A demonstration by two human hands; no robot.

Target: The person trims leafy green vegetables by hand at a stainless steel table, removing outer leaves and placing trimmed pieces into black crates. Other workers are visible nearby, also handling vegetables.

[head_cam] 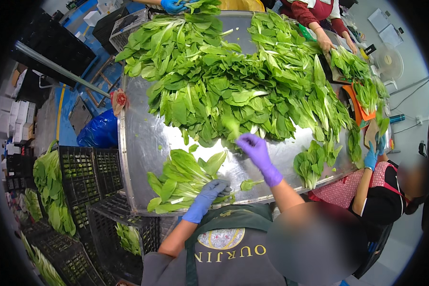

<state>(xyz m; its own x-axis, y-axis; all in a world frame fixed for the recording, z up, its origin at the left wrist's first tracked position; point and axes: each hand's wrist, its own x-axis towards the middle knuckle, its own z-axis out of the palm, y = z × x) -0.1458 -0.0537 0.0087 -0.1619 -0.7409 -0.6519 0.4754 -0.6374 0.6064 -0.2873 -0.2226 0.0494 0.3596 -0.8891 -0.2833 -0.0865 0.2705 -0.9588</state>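
My left hand (214,191), in a blue-grey glove, closes over the pale stalk ends of a bunch of leafy greens (180,173) lying at the table's near left edge. In a purple glove, my right hand (243,141) is over the near side of the large heap of leafy greens (214,89), its fingers drawn together. A motion-blurred green leaf (230,124) shows at its fingertips; whether they grip it is unclear. A small loose leaf (249,184) lies on the metal table (143,143) between my arms.
Black plastic crates (80,178) with greens stand left of the table, near a blue plastic bag (99,128). A co-worker's gloved hands (371,157) are at the right by an orange scale (357,107). Other workers' hands are across the table, one bare pair (325,40) and a blue glove (174,5).
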